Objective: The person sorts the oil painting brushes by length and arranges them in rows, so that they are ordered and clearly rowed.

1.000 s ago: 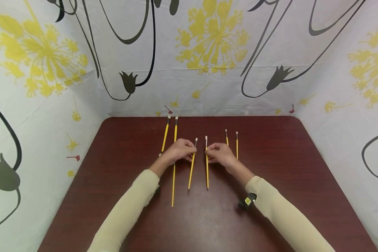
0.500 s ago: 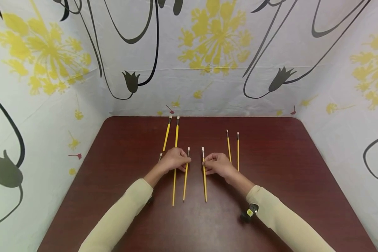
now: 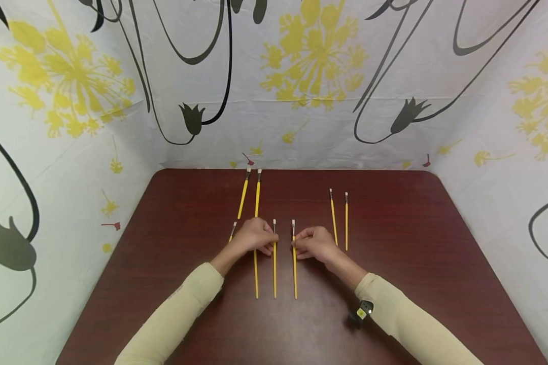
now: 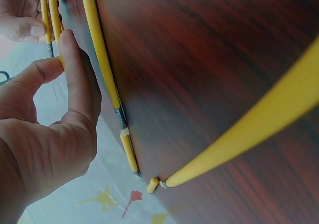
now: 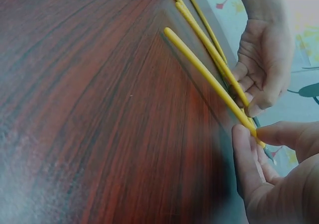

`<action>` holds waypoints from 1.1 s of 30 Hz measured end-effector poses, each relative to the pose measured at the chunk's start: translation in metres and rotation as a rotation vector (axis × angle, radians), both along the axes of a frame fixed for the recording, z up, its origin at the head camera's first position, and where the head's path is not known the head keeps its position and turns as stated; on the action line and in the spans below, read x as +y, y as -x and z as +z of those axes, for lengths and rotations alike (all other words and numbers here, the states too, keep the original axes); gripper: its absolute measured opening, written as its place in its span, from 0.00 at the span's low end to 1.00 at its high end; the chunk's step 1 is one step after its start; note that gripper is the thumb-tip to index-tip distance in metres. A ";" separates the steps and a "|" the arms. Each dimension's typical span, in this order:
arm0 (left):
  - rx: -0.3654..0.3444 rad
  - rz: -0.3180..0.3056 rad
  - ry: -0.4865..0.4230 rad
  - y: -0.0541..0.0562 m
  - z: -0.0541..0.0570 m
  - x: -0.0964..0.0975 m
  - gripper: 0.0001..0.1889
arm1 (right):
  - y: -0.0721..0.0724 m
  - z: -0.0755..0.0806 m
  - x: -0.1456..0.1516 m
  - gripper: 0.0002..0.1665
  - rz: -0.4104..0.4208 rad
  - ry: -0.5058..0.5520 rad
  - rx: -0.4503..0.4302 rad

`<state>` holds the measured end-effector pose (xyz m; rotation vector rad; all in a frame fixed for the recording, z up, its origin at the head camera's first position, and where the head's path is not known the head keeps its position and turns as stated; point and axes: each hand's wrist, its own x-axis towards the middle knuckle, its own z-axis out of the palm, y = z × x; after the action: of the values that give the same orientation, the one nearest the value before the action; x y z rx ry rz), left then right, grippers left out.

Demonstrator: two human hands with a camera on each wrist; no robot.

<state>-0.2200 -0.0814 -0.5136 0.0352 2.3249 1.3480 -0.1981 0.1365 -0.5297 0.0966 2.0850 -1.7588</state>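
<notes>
In the head view, my left hand pinches a thin yellow paintbrush near its ferrule, bristles pointing away from me. Across a small gap, my right hand pinches a second yellow paintbrush the same way. The two held brushes stand almost parallel, tips about level. Thumb and finger meet on the handle in the right wrist view, where the right-hand brush slants close over the table. Beneath the left hand runs another yellow brush, its upper part hidden by that hand.
Further yellow brushes lie on the dark red-brown table: a far-left brush, one beside it, and one partly behind the left wrist. Two shorter-looking brushes lie right, an inner and an outer. Patterned cloth hangs behind.
Both hands have drawn nearer to me with their brushes. The left brush has turned from slanted to nearly straight, coming alongside the brush under the left hand. The other brushes have stayed put.
</notes>
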 end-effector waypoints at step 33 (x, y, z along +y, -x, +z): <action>0.003 -0.085 0.178 0.004 -0.002 0.016 0.12 | -0.006 0.000 0.006 0.06 -0.006 -0.277 0.058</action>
<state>-0.2241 -0.0650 -0.5160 0.0798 2.4080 1.0974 -0.1916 0.1422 -0.5293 0.1324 2.3615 -1.4826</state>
